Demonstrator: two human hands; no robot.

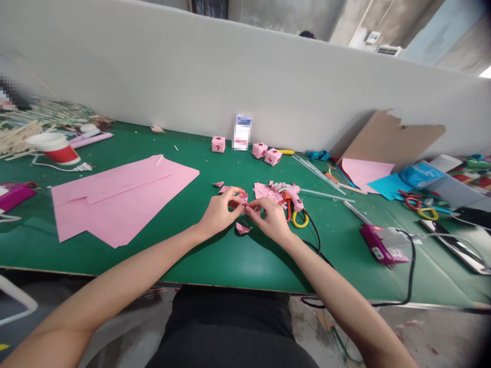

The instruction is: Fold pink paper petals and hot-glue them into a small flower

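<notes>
Table edge: the green table (215, 266) ends just above the person's lap, its near lip running left to right under both forearms.
Left hand: the left hand (219, 212) is above the mat a little in from that lip, fingers pinched together on the small pink folded paper piece (244, 203).
Right hand: the right hand (273, 217) meets it from the other side, fingertips also closed on the same piece, so the piece is held between both hands, raised slightly off the mat at the table's middle.
Scrap below: a pink paper scrap (242, 228) lies on the mat just under the hands.
Open room, near: bare green mat stretches between the hands and the near lip, and on towards the large pink paper sheet (118, 197) to the left.
Right of the hands: a pink glue gun (291, 196) lies on pink offcuts, touching yellow-handled scissors (299, 219); its black cable (410, 266) loops off the near edge.
Further right: a magenta tool (378, 245) lies near clear glue sticks (318, 174), blue paper (391, 185) and a crowded far-right corner.
Containers: a red and white paper cup (53, 147) stands at far left beside a heap of wooden sticks (19, 135); what it holds cannot be seen.
Far edge: three pink paper cubes (260, 150) sit close to the white partition (230, 76), which closes the table's back; torn cardboard (387, 140) leans against it.
</notes>
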